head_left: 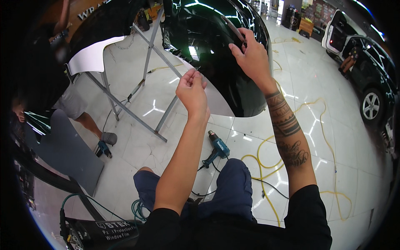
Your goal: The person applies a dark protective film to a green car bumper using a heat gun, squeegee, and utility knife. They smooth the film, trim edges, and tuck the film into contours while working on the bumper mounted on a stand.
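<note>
A glossy dark green-black curved panel (246, 89) stands in front of me, with a pale underside along its lower left. My left hand (192, 91) is closed in a pinch at the ragged edge of the dark film (183, 55) at the panel's lower left. My right hand (252, 54) is over the panel's upper face, fingers curled and thumb held apart. A slim brownish strip-like thing (233, 28) runs up and left from those fingers; its kind is unclear. On the floor below lies a teal heat gun (217, 148) with a black cord.
A folding metal stand (160, 58) is left of the panel. Beside it a person (79, 100) stands near another dark panel (98, 35), and a second teal tool (104, 148) lies there. A yellow hose (325, 125) loops across the floor. A dark car (371, 83) is at right.
</note>
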Available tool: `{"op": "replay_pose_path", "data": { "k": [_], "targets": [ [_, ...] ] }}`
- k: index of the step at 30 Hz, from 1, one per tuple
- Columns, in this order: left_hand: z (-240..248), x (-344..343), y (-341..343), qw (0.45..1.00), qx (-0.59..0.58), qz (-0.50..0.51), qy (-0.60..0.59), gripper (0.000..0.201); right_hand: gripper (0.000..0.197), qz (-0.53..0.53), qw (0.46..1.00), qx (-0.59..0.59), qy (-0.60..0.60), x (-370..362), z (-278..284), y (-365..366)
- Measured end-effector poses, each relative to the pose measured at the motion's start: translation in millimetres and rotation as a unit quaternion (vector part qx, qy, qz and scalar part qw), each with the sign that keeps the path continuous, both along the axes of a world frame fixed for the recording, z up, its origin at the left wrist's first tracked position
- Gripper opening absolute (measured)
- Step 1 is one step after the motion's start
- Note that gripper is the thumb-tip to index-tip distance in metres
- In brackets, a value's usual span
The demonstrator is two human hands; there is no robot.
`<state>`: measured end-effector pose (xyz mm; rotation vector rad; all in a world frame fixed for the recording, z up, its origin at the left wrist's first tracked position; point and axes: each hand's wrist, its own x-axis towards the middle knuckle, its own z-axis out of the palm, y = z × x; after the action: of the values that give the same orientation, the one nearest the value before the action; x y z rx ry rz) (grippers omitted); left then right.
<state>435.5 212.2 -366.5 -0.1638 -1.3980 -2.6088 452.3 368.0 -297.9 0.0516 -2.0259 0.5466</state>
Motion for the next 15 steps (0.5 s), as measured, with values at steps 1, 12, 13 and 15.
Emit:
{"op": "replay_pose_path", "data": {
  "k": [1, 12, 13, 15],
  "targets": [
    [-1.1, -1.8, 0.6, 1.000, 0.013, -0.007, -0.007, 0.025, 0.042, 0.004, 1.000, 0.000, 0.000, -0.7, 0.0, -0.8],
    [7.5, -12.4, 15.0, 0.991, 0.045, 0.007, -0.122, 0.014, 0.044, 0.010, 1.000, 0.008, 0.016, -4.0, -2.4, 2.1],
    [8.1, -12.6, 16.4, 0.992, 0.038, 0.021, -0.114, 0.014, 0.044, 0.011, 0.999, 0.009, 0.029, -5.0, -1.9, 0.5],
    [5.4, -15.6, 19.5, 0.994, 0.024, 0.048, -0.099, 0.015, 0.043, 0.013, 1.000, 0.008, 0.014, -4.2, -0.5, -2.9]
  ]
}}
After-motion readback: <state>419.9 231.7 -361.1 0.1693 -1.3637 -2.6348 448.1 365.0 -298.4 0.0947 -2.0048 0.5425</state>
